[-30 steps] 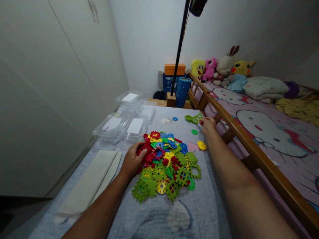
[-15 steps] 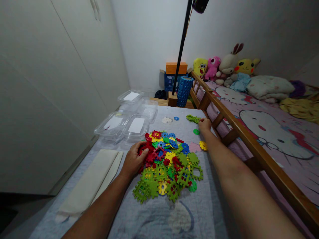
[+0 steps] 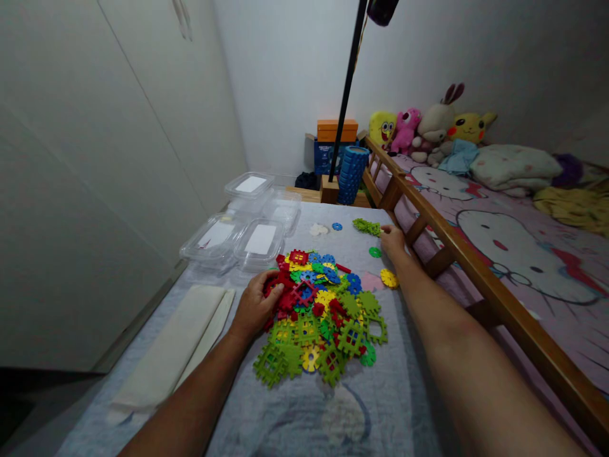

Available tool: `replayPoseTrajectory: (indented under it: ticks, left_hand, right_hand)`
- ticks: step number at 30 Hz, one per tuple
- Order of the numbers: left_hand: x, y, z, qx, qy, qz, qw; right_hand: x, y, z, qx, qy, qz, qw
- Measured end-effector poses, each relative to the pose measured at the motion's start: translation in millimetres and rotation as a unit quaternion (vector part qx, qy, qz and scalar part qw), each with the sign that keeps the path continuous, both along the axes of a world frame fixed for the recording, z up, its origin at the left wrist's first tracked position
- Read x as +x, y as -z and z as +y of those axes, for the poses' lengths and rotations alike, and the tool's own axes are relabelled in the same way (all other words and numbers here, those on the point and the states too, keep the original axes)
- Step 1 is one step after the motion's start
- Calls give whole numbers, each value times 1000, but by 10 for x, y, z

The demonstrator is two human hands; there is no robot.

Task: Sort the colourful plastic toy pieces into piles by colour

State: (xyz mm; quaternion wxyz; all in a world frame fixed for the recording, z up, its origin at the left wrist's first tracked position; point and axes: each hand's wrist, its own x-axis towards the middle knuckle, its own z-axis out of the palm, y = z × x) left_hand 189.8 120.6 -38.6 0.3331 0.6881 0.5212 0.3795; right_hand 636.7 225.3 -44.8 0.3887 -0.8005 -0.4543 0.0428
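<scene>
A mixed heap of plastic building pieces (image 3: 325, 295) lies on the cloth-covered table: red, blue, yellow and green, some square lattices, some notched discs. On the heap's left side, my left hand (image 3: 257, 304) is curled around several red building pieces (image 3: 284, 293), thumb on top. Farther off near the bed rail, my right hand (image 3: 392, 241) has its fingers closed at the right end of a row of green building pieces (image 3: 366, 226); the fingertips are partly hidden. Near that hand lie a green disc (image 3: 375, 252) and a yellow disc (image 3: 389, 278).
Lidded clear plastic boxes (image 3: 259, 240) with white labels stand at the back left. Folded cream cloth (image 3: 171, 349) rests along the left. A blue disc (image 3: 337, 226) and white pieces (image 3: 319, 229) lie at the back. The wooden bed rail (image 3: 438, 263) borders the right side.
The row of green pieces has shifted slightly to the left, and my right hand has changed position a little beside it. My left hand stays on the red pieces.
</scene>
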Motion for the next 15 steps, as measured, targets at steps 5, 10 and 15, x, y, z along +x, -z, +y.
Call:
replayPoseTrajectory:
  ticks: [5,10,15]
  left_hand:
    - [5,-14,3,4,4,3,1000]
    - [1,0,7,3,9,4,1000]
    - [2,1,2,-2,4,-1,1000]
  right_hand:
    - [-176,-76,-92,-4,-65,-78,995]
    - [-581,-164,-19,-82,-204,-195,956]
    - [-999,-159,182,-163,-300,-202,918]
